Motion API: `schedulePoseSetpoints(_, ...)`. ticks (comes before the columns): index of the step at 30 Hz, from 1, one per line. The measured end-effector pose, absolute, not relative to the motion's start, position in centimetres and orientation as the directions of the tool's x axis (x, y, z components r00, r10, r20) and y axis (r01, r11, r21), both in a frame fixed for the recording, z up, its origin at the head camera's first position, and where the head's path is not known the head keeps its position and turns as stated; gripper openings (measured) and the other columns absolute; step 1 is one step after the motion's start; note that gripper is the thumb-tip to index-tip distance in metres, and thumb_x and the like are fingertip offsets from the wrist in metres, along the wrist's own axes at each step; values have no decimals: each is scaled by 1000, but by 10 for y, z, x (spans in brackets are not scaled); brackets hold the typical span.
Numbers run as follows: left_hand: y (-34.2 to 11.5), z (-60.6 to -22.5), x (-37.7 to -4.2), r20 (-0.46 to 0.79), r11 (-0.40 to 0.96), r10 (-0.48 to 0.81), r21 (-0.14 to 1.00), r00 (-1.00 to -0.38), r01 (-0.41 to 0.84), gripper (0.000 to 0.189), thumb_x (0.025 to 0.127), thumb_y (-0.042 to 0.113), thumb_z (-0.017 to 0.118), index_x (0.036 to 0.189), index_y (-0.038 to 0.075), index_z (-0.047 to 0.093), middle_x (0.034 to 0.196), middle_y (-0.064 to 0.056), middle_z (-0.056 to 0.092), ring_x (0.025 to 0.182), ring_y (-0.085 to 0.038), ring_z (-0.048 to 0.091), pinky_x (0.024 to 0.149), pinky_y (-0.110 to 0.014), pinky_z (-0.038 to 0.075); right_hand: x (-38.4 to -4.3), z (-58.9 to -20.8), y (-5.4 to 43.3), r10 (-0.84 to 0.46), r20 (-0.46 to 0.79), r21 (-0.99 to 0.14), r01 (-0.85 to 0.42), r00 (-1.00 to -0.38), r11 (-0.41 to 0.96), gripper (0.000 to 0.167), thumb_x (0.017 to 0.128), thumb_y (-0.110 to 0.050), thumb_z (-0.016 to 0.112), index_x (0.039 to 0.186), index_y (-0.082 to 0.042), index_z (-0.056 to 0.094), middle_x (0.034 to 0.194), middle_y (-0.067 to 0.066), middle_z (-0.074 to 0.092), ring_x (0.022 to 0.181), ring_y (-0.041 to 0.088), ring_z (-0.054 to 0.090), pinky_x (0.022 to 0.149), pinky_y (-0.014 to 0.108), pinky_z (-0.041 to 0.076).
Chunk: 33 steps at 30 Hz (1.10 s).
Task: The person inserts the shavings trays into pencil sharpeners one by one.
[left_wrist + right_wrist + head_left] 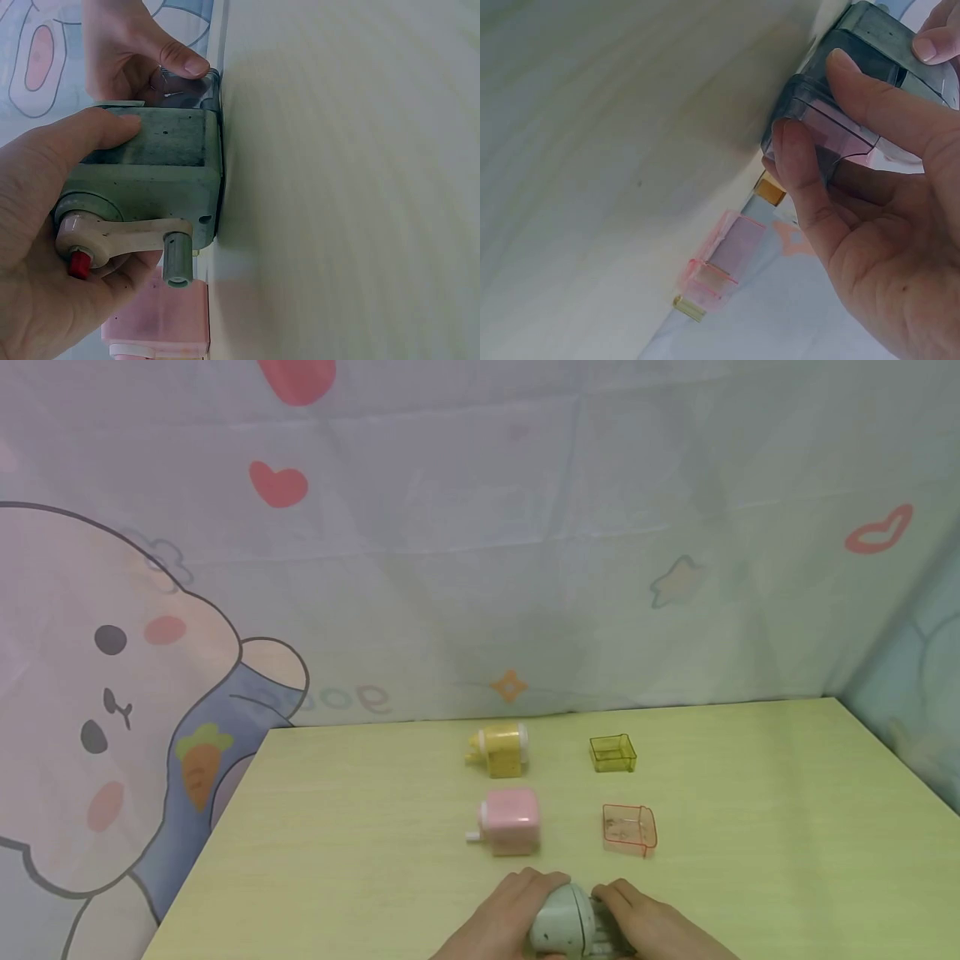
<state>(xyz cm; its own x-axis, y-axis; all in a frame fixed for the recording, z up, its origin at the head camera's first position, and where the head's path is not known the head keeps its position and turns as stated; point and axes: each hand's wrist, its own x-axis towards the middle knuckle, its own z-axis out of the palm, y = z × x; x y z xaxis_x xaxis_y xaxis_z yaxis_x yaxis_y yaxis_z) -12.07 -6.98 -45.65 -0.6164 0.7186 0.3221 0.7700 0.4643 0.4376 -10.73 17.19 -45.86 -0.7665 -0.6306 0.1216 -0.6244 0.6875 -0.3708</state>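
Near table (pixel 337 860) edge: left hand (pixel 504 917) is gripping the green sharpener (pixel 558 922); right hand (pixel 651 922) is pinching its clear drawer (pixel 186 91), jutting rightward along its long axis. Beyond, pink sharpener (pixel 512 822), then yellow sharpener (pixel 504 752), are standing.

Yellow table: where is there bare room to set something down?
Bare: the table left of the pink sharpener, and right of the red-rimmed tray. Crowded: the front middle, where the left hand holds the green sharpener and the right hand a see-through tray.
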Motion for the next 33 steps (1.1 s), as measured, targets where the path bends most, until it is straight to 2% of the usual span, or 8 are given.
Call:
schedulePoseSetpoints(5, -70, -456, -120, 318, 468, 714, 446, -623, 763, 73, 77, 29, 77, 138, 13, 41, 115, 2, 57, 100, -6, 48, 82, -12, 43, -108, -458, 172, -638, 142, -359, -640, -756, 679, 64, 78, -44, 75, 117, 2, 53, 105, 6, 57, 81, 6, 55, 67, 23, 51)
schedulePoseSetpoints(10, -71, -454, -120, 315, 464, 711, 462, -629, 756, 73, 77, 28, 77, 138, 13, 40, 116, 1, 57, 101, -6, 48, 83, -13, 43, -109, -456, 168, -632, 118, -428, -614, -766, 663, 58, 80, -36, 76, 118, 0, 53, 107, 4, 57, 82, 3, 54, 67, 22, 50)
schedulePoseSetpoints(18, -72, -456, -119, 297, 466, 712, 479, -636, 744, 72, 79, 29, 75, 140, 15, 39, 118, 3, 56, 102, -5, 48, 83, -12, 42, -110, -458, 164, -640, 188, -379, -656, -745, 653, 64, 81, -52, 70, 117, -1, 54, 103, 3, 56, 82, 2, 54, 65, 21, 50)
schedulePoseSetpoints(33, -70, -453, -119, 282, 486, 717, 454, -638, 747, 73, 77, 26, 79, 137, 10, 40, 118, 1, 56, 102, -6, 48, 84, -14, 44, -109, -458, 161, -638, 189, -385, -654, -747, 651, 54, 81, -38, 74, 115, 0, 55, 99, 1, 54, 77, 1, 50, 62, 21, 48)
